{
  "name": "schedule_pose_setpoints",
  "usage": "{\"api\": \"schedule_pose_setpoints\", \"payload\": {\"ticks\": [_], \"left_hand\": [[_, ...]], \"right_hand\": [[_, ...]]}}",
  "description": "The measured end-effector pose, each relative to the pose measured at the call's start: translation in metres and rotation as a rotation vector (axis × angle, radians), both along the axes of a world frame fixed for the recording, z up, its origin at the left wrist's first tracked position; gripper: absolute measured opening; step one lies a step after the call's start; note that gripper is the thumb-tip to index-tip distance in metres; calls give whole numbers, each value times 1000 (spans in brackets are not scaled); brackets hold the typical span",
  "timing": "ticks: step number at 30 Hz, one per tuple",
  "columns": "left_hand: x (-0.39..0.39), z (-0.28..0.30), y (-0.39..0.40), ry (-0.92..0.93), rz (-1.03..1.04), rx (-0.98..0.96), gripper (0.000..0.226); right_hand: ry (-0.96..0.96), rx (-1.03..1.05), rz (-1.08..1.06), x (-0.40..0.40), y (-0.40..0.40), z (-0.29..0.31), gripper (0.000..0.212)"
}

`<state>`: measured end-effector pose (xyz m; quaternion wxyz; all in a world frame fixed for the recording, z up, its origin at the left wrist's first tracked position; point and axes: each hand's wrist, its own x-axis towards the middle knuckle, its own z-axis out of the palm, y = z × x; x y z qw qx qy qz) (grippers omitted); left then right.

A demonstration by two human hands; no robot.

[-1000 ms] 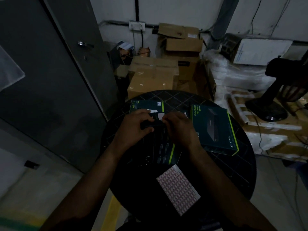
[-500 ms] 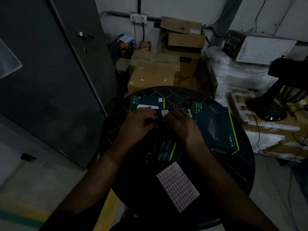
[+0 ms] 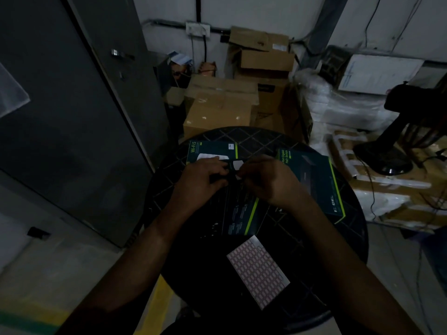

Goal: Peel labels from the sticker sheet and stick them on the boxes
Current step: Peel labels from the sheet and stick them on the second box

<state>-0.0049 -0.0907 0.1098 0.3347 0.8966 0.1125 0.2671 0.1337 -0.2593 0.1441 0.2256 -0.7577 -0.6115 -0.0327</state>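
My left hand (image 3: 202,178) and right hand (image 3: 268,181) meet over the middle of the round dark worktop (image 3: 348,240), above the far end of the centre box (image 3: 238,213), a dark carton with a green stripe that lies flat under both wrists. My left-hand fingers are curled down onto the top of that box; the light is too low to tell whether they grip anything. My right-hand thumb and fingertips are drawn together, and a small pale label (image 3: 239,177) shows just at their tips, between the two hands. I cannot tell whether the label already touches the box surface.

The Wi-Fi box (image 3: 212,151) lies flat at the far left of the worktop, partly covered by my left hand. The switch box (image 3: 316,180) lies flat at the right, tilted, its near corner reaching towards the worktop rim; my right wrist crosses its left edge.

The sticker sheet (image 3: 257,270) lies flat on the near part of the worktop, between my forearms, just beside the near end of the centre box and apart from both hands. Its grid of small labels faces up.

Beyond the worktop stand stacked cardboard cartons (image 3: 220,107). A grey door (image 3: 63,117) fills the left side. A black fan base (image 3: 384,158) sits at the right.
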Motion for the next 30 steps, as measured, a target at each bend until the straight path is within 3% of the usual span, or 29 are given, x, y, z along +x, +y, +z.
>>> {"api": "schedule_pose_setpoints", "payload": {"ticks": [4, 6, 9, 13, 15, 16, 19, 21, 30], "left_hand": [[0, -2, 1, 0, -6, -6, 32], [0, -2, 2, 4, -10, -3, 33], [1, -1, 3, 21, -3, 5, 32], [1, 1, 2, -9, -16, 31, 29], [0, 2, 2, -22, -24, 16, 28], [0, 3, 2, -21, -19, 7, 28], [0, 2, 2, -15, -4, -21, 31], [1, 1, 1, -19, -2, -8, 30], [1, -1, 1, -16, 23, 40, 29]], "right_hand": [[120, -88, -121, 9, 14, 8, 19], [93, -162, -149, 10, 19, 10, 8], [-14, -175, -134, 11, 21, 6, 9], [-262, 65, -27, 2, 22, -10, 9], [-343, 205, 30, -4, 20, -16, 20], [-332, 253, 41, -2, 19, -20, 22], [-18, 358, 21, 10, 9, -28, 6], [101, 385, 22, 15, 4, -30, 8], [-42, 368, -150, 2, 13, -49, 8]]}}
